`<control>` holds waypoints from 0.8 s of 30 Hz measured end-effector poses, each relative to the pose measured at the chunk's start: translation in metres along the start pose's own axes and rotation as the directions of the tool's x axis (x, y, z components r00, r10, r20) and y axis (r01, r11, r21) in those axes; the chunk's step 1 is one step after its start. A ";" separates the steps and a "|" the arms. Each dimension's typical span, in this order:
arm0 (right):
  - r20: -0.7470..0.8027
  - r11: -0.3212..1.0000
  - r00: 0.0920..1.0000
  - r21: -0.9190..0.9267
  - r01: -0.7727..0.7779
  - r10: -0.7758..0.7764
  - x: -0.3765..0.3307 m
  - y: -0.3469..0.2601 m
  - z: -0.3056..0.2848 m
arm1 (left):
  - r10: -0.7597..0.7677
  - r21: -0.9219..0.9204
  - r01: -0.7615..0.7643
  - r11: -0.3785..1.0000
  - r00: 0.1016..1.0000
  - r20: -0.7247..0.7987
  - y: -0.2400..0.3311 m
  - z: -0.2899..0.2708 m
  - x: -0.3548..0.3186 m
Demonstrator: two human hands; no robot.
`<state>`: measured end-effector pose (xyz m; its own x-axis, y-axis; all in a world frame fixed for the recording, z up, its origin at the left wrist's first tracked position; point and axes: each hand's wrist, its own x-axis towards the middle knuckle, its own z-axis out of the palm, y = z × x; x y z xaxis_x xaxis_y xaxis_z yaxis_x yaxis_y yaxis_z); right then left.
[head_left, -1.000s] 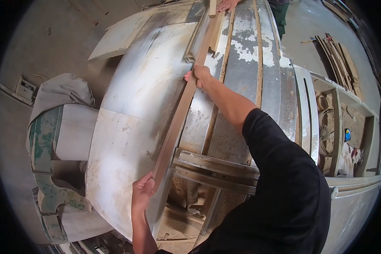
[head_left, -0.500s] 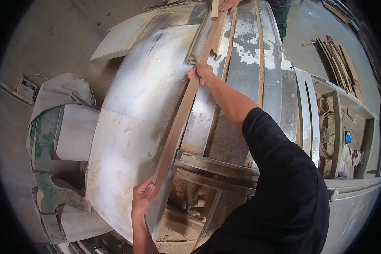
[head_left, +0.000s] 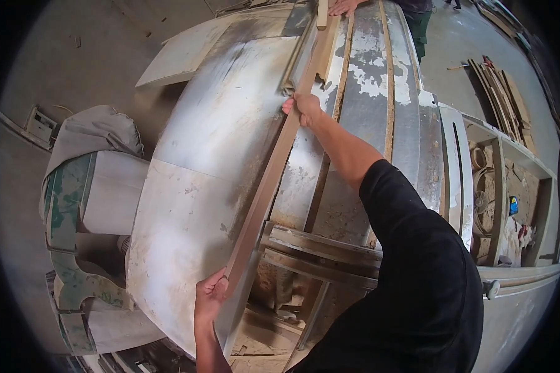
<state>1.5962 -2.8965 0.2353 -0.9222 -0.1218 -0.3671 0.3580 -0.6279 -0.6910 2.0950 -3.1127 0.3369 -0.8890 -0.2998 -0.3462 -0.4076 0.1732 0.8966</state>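
Observation:
A long brown wooden strip (head_left: 262,199) runs lengthwise over the metal machine table, beside a straight rail. My left hand (head_left: 211,293) grips its near end, thumb and fingers closed round it. Farther along, my right hand (head_left: 305,110) is wrapped over the same strip, fingertips showing on its left side. Beyond it, a lighter wooden piece (head_left: 328,53) lies alongside. At the far end a co-worker's hand (head_left: 344,6) rests flat by the wood.
The worn metal table (head_left: 196,130) spreads left of the strip. Slotted metal panels (head_left: 367,105) lie to the right. Curved rails (head_left: 320,245) cross near my right arm. A shelf frame (head_left: 499,186) stands at right, with stacked boards (head_left: 501,102) on the floor behind. A grey cloth-covered machine (head_left: 93,137) is at left.
The view has shifted slightly, so the scene sits a little farther right. Both hands keep their grip on the wooden strip, with hardly any movement along the table.

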 end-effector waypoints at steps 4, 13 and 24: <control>0.012 0.999 0.999 -0.007 -0.032 0.032 -0.009 0.006 -0.002 | -0.049 0.044 0.049 0.998 0.999 0.001 0.003 -0.009 -0.008; -0.003 0.994 0.994 0.006 -0.109 0.109 -0.043 0.026 0.005 | -0.057 0.036 0.058 0.998 0.998 -0.035 -0.015 -0.031 -0.041; -0.046 0.996 0.995 0.021 -0.084 0.085 -0.067 0.034 0.009 | -0.077 0.068 0.080 0.995 0.996 -0.043 -0.013 -0.042 -0.055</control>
<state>1.6685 -2.9165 0.2416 -0.8807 -0.1397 -0.4526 0.4312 -0.6316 -0.6443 2.1580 -3.1378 0.3558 -0.8451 -0.3527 -0.4016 -0.4902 0.2119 0.8454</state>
